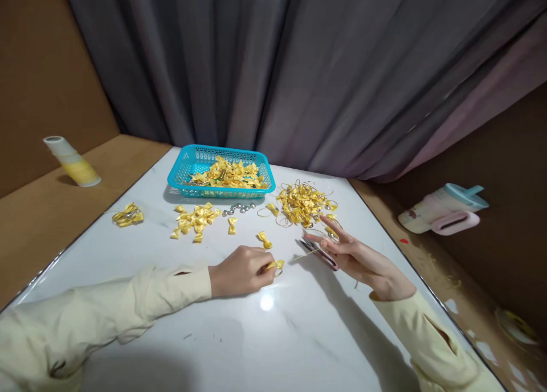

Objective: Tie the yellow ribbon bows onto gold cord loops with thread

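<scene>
baskets 1 [184,170] | cups 1 [444,209] | bottles 1 [72,162] | hands 2 [241,271]

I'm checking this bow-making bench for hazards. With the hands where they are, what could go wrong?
1. The right hand holds small scissors whose tips point toward the left hand, which pinches a yellow bow; a slip might nick a finger.
2. The silver beads lie loose on the smooth white table and could roll off if a sleeve brushes them.
3. The loop pile sits beside the right hand's fingers and might snag.
</scene>
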The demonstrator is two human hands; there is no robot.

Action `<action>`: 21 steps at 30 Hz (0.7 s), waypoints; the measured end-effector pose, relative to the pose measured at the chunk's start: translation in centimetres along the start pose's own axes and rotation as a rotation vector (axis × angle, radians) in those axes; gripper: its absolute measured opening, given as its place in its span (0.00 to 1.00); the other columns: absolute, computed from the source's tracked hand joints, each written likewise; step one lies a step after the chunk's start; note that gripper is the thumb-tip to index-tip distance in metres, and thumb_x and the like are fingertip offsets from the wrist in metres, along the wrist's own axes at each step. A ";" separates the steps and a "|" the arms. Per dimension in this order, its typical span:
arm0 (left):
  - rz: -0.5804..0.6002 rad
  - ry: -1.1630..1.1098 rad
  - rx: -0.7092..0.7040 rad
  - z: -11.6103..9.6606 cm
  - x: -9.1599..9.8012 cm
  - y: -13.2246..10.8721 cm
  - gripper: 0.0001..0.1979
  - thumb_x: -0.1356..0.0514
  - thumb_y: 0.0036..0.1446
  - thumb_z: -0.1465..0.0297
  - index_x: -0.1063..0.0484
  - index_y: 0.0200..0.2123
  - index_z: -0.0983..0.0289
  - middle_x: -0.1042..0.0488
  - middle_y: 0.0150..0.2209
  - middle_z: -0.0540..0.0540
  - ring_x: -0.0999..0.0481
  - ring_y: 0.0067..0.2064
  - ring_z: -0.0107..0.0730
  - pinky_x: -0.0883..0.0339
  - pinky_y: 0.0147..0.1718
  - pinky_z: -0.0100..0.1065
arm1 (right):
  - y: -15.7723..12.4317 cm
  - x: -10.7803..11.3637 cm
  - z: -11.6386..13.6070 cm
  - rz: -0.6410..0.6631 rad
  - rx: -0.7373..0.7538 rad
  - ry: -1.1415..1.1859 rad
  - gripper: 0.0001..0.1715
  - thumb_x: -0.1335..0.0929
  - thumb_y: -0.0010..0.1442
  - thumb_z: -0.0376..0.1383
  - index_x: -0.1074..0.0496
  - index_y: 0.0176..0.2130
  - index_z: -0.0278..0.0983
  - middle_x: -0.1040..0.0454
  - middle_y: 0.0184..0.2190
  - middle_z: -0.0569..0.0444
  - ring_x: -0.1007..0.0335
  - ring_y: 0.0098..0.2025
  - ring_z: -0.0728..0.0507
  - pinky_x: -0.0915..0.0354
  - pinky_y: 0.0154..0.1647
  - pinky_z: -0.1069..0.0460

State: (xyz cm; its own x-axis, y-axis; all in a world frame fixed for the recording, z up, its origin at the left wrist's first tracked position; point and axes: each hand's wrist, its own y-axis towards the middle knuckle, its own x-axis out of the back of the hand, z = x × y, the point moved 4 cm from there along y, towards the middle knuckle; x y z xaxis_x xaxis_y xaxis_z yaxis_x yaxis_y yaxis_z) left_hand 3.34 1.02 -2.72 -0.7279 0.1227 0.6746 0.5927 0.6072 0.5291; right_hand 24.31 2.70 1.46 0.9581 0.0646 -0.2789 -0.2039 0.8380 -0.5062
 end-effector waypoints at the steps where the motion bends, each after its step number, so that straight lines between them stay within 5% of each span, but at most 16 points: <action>1: 0.005 0.005 -0.003 0.0 0.0 0.0 0.14 0.50 0.58 0.74 0.41 0.20 0.64 0.38 0.19 0.48 0.39 0.22 0.26 0.45 0.24 0.28 | -0.3 -0.3 0.1 0.017 0.007 0.008 0.45 0.33 0.54 0.23 0.52 0.64 0.46 0.25 0.42 0.52 0.28 0.44 0.51 0.33 0.43 0.58; 4: 0.008 0.004 -0.007 0.0 -0.1 0.0 0.14 0.50 0.59 0.74 0.41 0.21 0.64 0.37 0.19 0.48 0.38 0.22 0.25 0.45 0.24 0.28 | -1.0 -1.3 0.5 0.069 0.048 0.019 0.49 0.31 0.51 0.25 0.55 0.64 0.46 0.25 0.44 0.52 0.28 0.40 0.51 0.33 0.41 0.58; 10: -0.005 0.005 -0.017 -0.1 0.0 0.0 0.14 0.50 0.60 0.73 0.40 0.21 0.64 0.37 0.18 0.48 0.39 0.21 0.24 0.45 0.23 0.28 | -1.4 -2.9 1.0 0.160 0.134 -0.050 0.51 0.28 0.48 0.28 0.50 0.64 0.45 0.25 0.31 0.58 0.30 0.31 0.51 0.35 0.34 0.57; 17: 0.010 0.009 -0.019 -0.1 0.0 -0.1 0.14 0.51 0.60 0.72 0.40 0.21 0.64 0.37 0.18 0.48 0.39 0.22 0.25 0.45 0.24 0.28 | -2.1 -2.9 1.5 0.080 0.228 -0.152 0.41 0.30 0.52 0.31 0.46 0.62 0.43 0.29 0.49 0.49 0.32 0.30 0.50 0.36 0.35 0.53; 21: 0.027 0.009 -0.008 0.0 0.0 -0.1 0.13 0.50 0.59 0.73 0.39 0.21 0.64 0.36 0.19 0.49 0.38 0.22 0.25 0.44 0.24 0.28 | -1.9 -2.4 1.3 0.040 0.171 -0.203 0.51 0.29 0.51 0.30 0.56 0.65 0.47 0.30 0.51 0.49 0.31 0.47 0.44 0.36 0.42 0.51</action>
State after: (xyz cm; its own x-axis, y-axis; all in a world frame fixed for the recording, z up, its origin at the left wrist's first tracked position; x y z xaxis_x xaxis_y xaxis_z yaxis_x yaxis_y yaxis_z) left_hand 3.31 0.99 -2.77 -0.7083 0.1320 0.6935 0.6150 0.5977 0.5143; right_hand 22.65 1.65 4.15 0.9742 0.1925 -0.1175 -0.2219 0.9109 -0.3479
